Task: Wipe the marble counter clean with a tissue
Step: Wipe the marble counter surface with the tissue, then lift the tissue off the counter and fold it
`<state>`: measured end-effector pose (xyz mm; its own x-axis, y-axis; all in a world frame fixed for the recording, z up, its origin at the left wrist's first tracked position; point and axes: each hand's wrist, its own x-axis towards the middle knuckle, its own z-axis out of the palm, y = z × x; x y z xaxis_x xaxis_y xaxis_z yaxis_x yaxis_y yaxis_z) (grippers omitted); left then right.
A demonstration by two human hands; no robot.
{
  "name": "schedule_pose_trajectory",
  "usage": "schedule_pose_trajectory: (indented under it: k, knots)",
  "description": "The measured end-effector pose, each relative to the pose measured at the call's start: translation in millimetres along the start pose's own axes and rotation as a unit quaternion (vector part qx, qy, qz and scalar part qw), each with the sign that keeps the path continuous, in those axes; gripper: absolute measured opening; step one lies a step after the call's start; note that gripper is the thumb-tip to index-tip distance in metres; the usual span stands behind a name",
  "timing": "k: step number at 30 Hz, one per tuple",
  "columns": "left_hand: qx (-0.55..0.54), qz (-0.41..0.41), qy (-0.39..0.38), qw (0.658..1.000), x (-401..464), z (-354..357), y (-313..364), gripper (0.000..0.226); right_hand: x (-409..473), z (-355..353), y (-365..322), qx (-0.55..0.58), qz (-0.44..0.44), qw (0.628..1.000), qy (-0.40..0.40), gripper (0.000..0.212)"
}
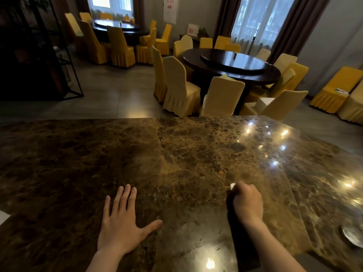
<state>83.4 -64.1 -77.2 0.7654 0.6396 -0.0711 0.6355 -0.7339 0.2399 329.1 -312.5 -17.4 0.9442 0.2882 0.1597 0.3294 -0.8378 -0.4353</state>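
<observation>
On the marble counter (176, 154), near its front edge, the right hand (247, 202) is seen clenched into a fist over a tissue (232, 186). Only a small white corner of the tissue is exposed, at the far left of the knuckles; the rest is hidden inside the fist, so its size and fold cannot be judged. A dark shadow is cast just left of the fist and along the forearm.

Well to the left of the grip, the left hand (121, 222) is laid flat on the stone, palm down, fingers spread, nothing held.

Right of the grip a seam between slabs is crossed by bright ceiling-light reflections. At the far right edge a pale round object (352, 237) is cut off by the frame and cannot be identified. A small white patch (3, 216) is clipped at the left edge.

Beyond the counter, a dark round table (231, 64) is ringed by yellow-covered chairs (180, 87); a second table (119, 27) is set farther back to the left. A white poster (170, 8) with red marks is hung on the back wall, and a small sign (193, 30) stands below it; the writing on both is too blurred to be read. No brand is legible anywhere.
</observation>
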Motion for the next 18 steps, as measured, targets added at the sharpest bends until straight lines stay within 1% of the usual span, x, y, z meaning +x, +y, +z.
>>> schedule_pose_trajectory:
  k: [2, 3, 5, 9, 12, 13, 15, 18]
  knots:
    - [-0.004, -0.003, 0.002, 1.0, 1, 0, 1, 0.141, 6, 2, 0, -0.024, 0.047, 0.998, 0.031, 0.015]
    - [-0.006, -0.005, 0.004, 1.0, 1, 1, 2, 0.141, 2, 7, -10, -0.025, 0.052, 0.997, 0.041, 0.015]
    - [0.003, -0.005, 0.003, 1.0, 1, 1, 2, 0.142, -15, 19, -37, -0.016, 0.033, 0.998, 0.044, 0.017]
    - [0.012, -0.003, 0.0, 1.0, -1, -1, 2, 0.142, -46, 33, -72, 0.007, -0.041, 0.999, 0.0, 0.023]
    - [0.014, 0.006, -0.002, 1.0, -1, -4, 2, 0.141, -59, 36, -81, 0.021, -0.093, 0.993, -0.065, 0.022]
    - [0.015, 0.007, 0.0, 1.0, -2, -4, 2, 0.141, -62, 34, -83, 0.055, -0.093, 0.99, -0.091, 0.022]
    - [0.015, 0.009, 0.001, 1.0, -4, -5, 2, 0.14, -67, 28, -90, 0.163, -0.068, 0.974, -0.144, 0.023]
    - [0.014, 0.008, -0.004, 1.0, -5, -7, 4, 0.138, -78, 15, -101, 0.279, -0.019, 0.93, -0.238, 0.021]
